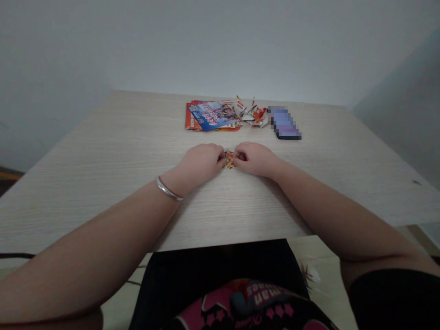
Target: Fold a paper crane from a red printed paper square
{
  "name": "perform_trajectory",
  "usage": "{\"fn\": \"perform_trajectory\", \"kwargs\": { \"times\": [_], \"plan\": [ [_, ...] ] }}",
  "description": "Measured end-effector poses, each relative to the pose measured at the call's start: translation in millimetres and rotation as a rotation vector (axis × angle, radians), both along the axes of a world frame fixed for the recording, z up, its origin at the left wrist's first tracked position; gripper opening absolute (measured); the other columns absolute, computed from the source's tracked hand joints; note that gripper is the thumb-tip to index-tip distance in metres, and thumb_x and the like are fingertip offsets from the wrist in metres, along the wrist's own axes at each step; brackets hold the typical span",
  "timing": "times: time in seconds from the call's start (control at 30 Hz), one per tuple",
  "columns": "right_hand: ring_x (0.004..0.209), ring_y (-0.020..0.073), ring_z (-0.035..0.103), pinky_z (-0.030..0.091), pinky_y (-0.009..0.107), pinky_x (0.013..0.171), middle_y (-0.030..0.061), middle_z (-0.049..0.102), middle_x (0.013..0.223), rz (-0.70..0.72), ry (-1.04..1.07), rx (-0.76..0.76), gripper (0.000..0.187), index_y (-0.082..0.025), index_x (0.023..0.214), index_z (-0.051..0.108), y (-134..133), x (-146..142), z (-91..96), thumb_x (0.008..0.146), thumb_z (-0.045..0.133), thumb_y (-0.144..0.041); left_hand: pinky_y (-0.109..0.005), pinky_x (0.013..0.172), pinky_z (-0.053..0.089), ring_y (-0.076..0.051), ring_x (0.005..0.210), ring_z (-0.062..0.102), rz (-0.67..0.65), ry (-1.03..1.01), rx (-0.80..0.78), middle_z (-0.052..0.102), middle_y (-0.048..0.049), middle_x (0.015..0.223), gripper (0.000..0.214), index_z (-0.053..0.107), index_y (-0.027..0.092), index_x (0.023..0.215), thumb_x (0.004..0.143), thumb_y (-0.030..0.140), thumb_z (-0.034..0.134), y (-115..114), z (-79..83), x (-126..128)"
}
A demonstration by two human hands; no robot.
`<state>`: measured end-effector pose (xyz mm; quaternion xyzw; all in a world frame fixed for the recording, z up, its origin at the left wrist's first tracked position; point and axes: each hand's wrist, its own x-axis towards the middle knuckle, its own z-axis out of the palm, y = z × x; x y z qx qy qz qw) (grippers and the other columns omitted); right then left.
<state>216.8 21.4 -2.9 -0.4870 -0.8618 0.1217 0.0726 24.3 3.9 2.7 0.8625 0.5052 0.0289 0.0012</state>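
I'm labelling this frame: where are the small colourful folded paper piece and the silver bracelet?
small colourful folded paper piece (229,160), head view, its visible middle between both hands.
silver bracelet (168,190), head view, band across left wrist.

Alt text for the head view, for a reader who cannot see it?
Both hands, left hand and right hand, pinch a small folded colourful paper on a pale wooden table. Behind lie printed leaflets, folded paper figures and a phone.
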Motion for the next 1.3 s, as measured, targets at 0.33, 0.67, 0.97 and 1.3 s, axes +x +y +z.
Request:
{"fn": "perform_trajectory", "kwargs": {
  "times": [0.33,0.67,0.97,1.3],
  "plan": [
    [0.075,0.0182,0.058,0.033,0.031,0.062,0.0083,0.076,0.088,-0.046,-0.006,-0.044,0.021,-0.018,0.087,0.074,0,-3,2.6,0.093,0.061,-0.033,-0.034,0.073,0.049,-0.026,0.088,0.072,-0.007,0.031,0.008,0.078,-0.0133,0.096,0.033,0.075,0.013,0.102,0.104,0.035,0.05,-3,2.9,2],
    [0.076,0.0182,0.059,0.031,0.03,0.061,0.0069,0.074,0.088,-0.089,-0.044,-0.042,0.022,-0.018,0.09,0.072,-3,-4,4.7,0.093,0.061,-0.037,-0.034,0.076,0.047,-0.027,0.093,0.072,-0.027,0.028,-0.013,0.076,-0.0123,0.098,0.028,0.07,0.013,0.111,0.105,0.033,0.05,1,0.3,0],
    [0.079,0.0196,0.061,0.028,0.032,0.059,0.0071,0.075,0.09,-0.14,-0.126,-0.018,0.028,-0.02,0.088,0.071,-7,-4,7.3,0.095,0.059,-0.044,-0.043,0.098,0.05,-0.031,0.11,0.061,-0.133,-0.182,0.061,0.068,-0.0166,0.109,0.025,0.069,0.011,0.106,0.099,0.03,0.055,9,-16.6,-10],
    [0.078,0.0189,0.059,0.028,0.031,0.059,0.0068,0.075,0.089,-0.155,-0.114,-0.022,0.031,-0.02,0.087,0.072,-4,-2,3.9,0.093,0.061,-0.048,-0.066,0.127,0.023,-0.042,0.151,0.035,-0.041,-0.237,0.048,0.052,-0.0207,0.149,0.043,0.062,0.013,0.134,0.103,0.037,0.045,8,-34.7,-13]
  ]
}}
